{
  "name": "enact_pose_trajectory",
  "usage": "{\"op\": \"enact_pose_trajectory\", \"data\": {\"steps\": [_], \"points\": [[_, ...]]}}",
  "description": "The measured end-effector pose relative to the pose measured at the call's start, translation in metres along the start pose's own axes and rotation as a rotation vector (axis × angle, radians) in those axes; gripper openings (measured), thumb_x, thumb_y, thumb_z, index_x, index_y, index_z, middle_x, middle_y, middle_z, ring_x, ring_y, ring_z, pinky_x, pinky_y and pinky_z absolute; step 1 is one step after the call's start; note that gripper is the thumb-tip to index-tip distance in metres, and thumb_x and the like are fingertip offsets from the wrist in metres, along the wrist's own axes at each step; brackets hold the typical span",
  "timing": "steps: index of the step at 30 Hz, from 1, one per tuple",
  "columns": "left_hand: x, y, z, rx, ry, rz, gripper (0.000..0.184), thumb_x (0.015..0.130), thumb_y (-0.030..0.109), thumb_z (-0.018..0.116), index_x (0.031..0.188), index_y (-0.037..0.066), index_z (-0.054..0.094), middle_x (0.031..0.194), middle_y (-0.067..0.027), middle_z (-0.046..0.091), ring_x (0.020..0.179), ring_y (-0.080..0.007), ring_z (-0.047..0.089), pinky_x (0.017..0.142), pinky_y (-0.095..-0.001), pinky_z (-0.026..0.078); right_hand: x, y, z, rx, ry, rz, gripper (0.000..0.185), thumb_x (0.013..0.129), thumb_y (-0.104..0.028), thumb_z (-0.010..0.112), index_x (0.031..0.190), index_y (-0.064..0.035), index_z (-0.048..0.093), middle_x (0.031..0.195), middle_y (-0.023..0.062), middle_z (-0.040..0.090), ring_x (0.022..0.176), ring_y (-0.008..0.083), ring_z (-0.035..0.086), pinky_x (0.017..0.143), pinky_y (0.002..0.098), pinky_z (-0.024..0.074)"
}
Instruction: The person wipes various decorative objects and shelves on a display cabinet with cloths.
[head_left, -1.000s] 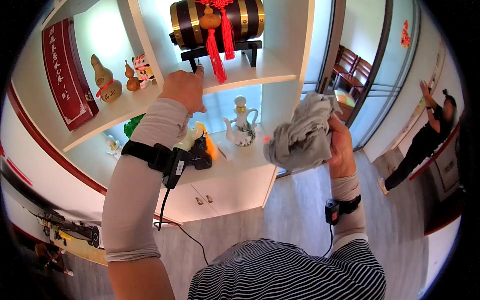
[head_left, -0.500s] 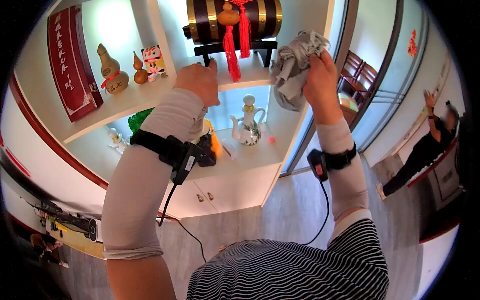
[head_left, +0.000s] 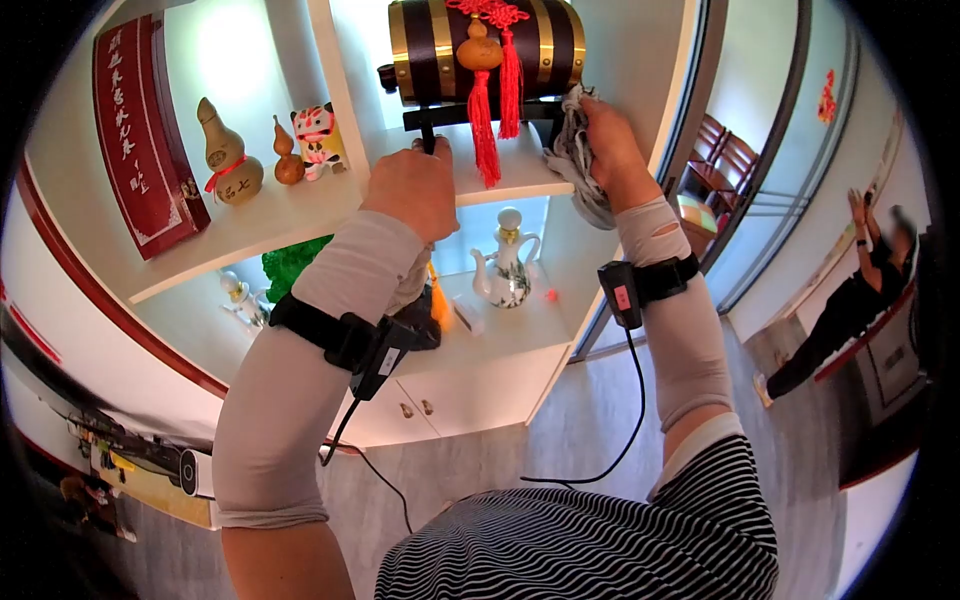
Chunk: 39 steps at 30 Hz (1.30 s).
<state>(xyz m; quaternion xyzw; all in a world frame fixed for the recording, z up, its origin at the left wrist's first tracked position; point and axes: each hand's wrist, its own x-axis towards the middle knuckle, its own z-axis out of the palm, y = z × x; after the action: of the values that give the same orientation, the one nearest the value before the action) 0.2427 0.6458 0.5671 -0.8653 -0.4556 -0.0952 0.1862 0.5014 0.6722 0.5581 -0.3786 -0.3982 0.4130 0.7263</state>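
Observation:
A dark wooden barrel (head_left: 515,60) with gold bands rests on a black stand (head_left: 460,118) on the upper shelf. My left hand (head_left: 412,190) is closed at the stand's left leg, its fingertips partly hidden behind the hand. In my right hand (head_left: 612,145) is a crumpled grey cloth (head_left: 575,150), bunched against the right end of the stand and draping over the shelf edge. A small gourd ornament (head_left: 479,53) with red tassels (head_left: 485,130) hangs in front of the barrel.
Left on the same shelf stand a gourd (head_left: 232,165), a smaller gourd (head_left: 288,160), a cat figurine (head_left: 318,140) and a red box (head_left: 145,140). Below are a white teapot (head_left: 505,270) and a green ornament (head_left: 293,268). Another person (head_left: 865,270) is at the far right.
My right hand has brought the cloth left and down, from beside the shelf's right edge to the stand's right end. My left hand stays by the left leg. The view has shifted slightly.

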Motion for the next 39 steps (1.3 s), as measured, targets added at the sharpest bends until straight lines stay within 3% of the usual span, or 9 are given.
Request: {"op": "enact_pose_trajectory", "data": {"steps": [15, 19, 20, 22, 24, 26, 28, 38, 39], "points": [[0.001, 0.001, 0.004, 0.012, 0.015, -0.064, 0.064, 0.074, 0.014, 0.062, 0.132, -0.008, 0.046, 0.11, -0.025, 0.064, 0.1, -0.0322, 0.066, 0.083, -0.0375, 0.055, -0.004, 0.002, -0.001, -0.286, -0.06, -0.153, 0.03, 0.1, -0.017, 0.043, 0.119, 0.0032, 0.054, 0.103, 0.0112, 0.064, 0.088, 0.0183, 0.062, 0.079, 0.0315, 0.0514], [-0.001, 0.004, 0.001, 0.057, 0.025, -0.049, 0.062, 0.077, 0.013, 0.059, 0.132, -0.01, 0.046, 0.109, -0.0253, 0.065, 0.1, -0.0311, 0.066, 0.082, -0.0375, 0.055, -0.014, -0.006, -0.001, -0.09, -0.119, -0.054, 0.027, 0.099, -0.016, 0.045, 0.117, 0.0028, 0.054, 0.102, 0.0118, 0.064, 0.088, 0.0195, 0.061, 0.078, 0.0323, 0.0504], [0.001, 0.002, 0.006, 0.056, 0.025, -0.049, 0.062, 0.077, 0.013, 0.059, 0.132, -0.01, 0.046, 0.109, -0.0253, 0.065, 0.1, -0.0311, 0.066, 0.082, -0.0375, 0.055, -0.012, -0.008, -0.003, -0.008, -0.05, -0.11, 0.026, 0.099, -0.015, 0.046, 0.117, 0.0027, 0.054, 0.102, 0.012, 0.064, 0.088, 0.0205, 0.061, 0.078, 0.0329, 0.0509], [0.006, -0.002, 0.018, 0.099, 0.104, -0.043, 0.086, 0.066, 0.031, 0.074, 0.136, -0.007, 0.043, 0.102, -0.0226, 0.068, 0.092, -0.0346, 0.068, 0.079, -0.0414, 0.056, 0.004, -0.008, -0.005, 0.071, 0.02, -0.16, 0.025, 0.098, -0.013, 0.047, 0.117, 0.0025, 0.054, 0.101, 0.0122, 0.064, 0.088, 0.0215, 0.062, 0.078, 0.0335, 0.0514], [0.006, -0.001, 0.015, 0.089, 0.076, -0.047, 0.086, 0.066, 0.031, 0.074, 0.137, -0.007, 0.042, 0.102, -0.0226, 0.068, 0.092, -0.0346, 0.068, 0.08, -0.0417, 0.056, 0.026, -0.003, -0.001, -0.232, 0.105, -0.471, 0.023, 0.097, -0.012, 0.05, 0.116, 0.0017, 0.055, 0.103, 0.013, 0.064, 0.089, 0.025, 0.063, 0.076, 0.0356, 0.0525], [0.003, 0.0, 0.009, 0.079, 0.049, -0.056, 0.086, 0.066, 0.031, 0.074, 0.137, -0.007, 0.042, 0.102, -0.0226, 0.068, 0.092, -0.0346, 0.068, 0.08, -0.042, 0.056, 0.034, -0.013, 0.007, -0.26, 0.096, -0.409, 0.026, 0.095, -0.016, 0.053, 0.114, 0.0022, 0.057, 0.102, 0.0136, 0.065, 0.088, 0.0269, 0.064, 0.076, 0.0369, 0.0529], [-0.002, 0.001, 0.002, 0.023, 0.034, -0.043, 0.061, 0.078, 0.013, 0.058, 0.132, -0.011, 0.046, 0.108, -0.0265, 0.065, 0.096, -0.0317, 0.067, 0.08, -0.0366, 0.055, 0.038, -0.019, 0.016, -0.314, 0.077, -0.334, 0.027, 0.095, -0.017, 0.053, 0.114, 0.002, 0.057, 0.102, 0.0137, 0.066, 0.088, 0.0268, 0.064, 0.076, 0.0369, 0.0529], [0.001, 0.001, 0.005, 0.047, -0.003, -0.054, 0.061, 0.077, 0.012, 0.062, 0.132, -0.01, 0.047, 0.107, -0.025, 0.064, 0.095, -0.0314, 0.067, 0.081, -0.0351, 0.055, 0.067, -0.021, 0.047, -0.55, -0.019, -0.109, 0.032, 0.096, -0.022, 0.051, 0.116, 0.0011, 0.057, 0.103, 0.0139, 0.066, 0.089, 0.0261, 0.064, 0.077, 0.0371, 0.053], [0.003, 0.001, 0.008, 0.057, 0.005, -0.063, 0.074, 0.073, 0.021, 0.068, 0.135, -0.009, 0.043, 0.105, -0.0226, 0.066, 0.094, -0.0315, 0.067, 0.082, -0.0375, 0.054, 0.07, -0.022, 0.049, -0.569, -0.033, -0.094, 0.032, 0.096, -0.023, 0.051, 0.116, 0.0011, 0.057, 0.104, 0.0139, 0.066, 0.089, 0.026, 0.064, 0.078, 0.0371, 0.053]]}}
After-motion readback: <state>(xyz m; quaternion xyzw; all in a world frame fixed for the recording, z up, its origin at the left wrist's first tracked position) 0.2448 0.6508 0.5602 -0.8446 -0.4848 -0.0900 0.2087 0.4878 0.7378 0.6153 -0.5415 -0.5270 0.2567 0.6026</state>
